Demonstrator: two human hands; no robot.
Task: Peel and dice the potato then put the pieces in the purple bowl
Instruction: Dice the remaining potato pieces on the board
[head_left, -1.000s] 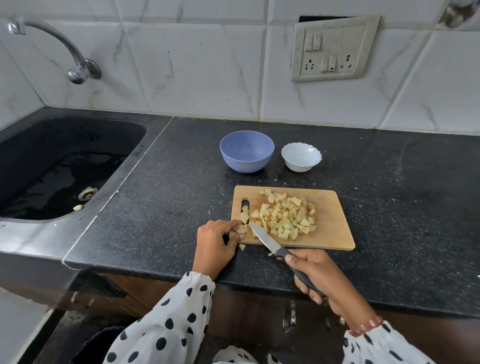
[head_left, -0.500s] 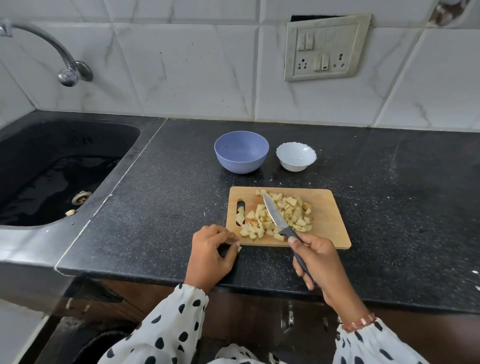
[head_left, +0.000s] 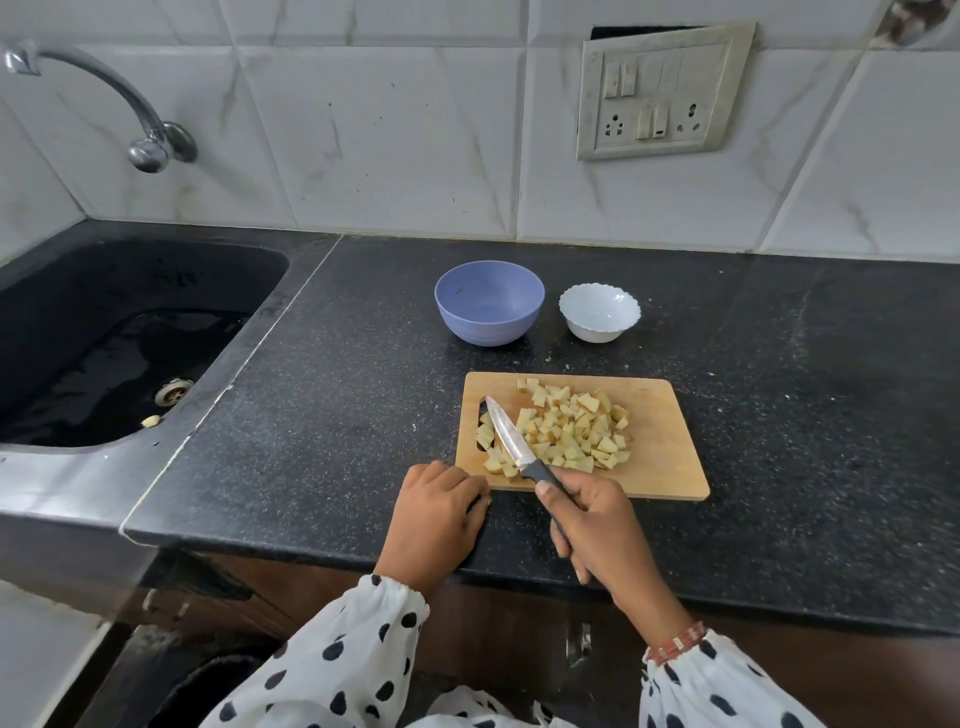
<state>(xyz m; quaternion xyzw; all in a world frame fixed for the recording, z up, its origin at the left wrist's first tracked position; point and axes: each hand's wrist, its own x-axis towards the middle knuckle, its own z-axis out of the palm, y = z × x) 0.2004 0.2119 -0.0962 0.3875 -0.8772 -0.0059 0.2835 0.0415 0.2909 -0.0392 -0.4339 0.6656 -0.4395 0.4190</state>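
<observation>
— Left hand?
— Knuckles up, fingers curled under, resting on the desk. Dotted sleeve at the wrist.
— Right hand?
— Wrapped round the knife handle, forefinger along its top, beaded band on the wrist.

Black counter bears cutting board, purple bowl, white bowl.

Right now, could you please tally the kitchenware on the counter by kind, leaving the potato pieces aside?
Bowls: 2, a purple bowl and a white bowl
Cutting boards: 1, the wooden cutting board
Knives: 1, the knife held in the right hand
Total: 4
</observation>
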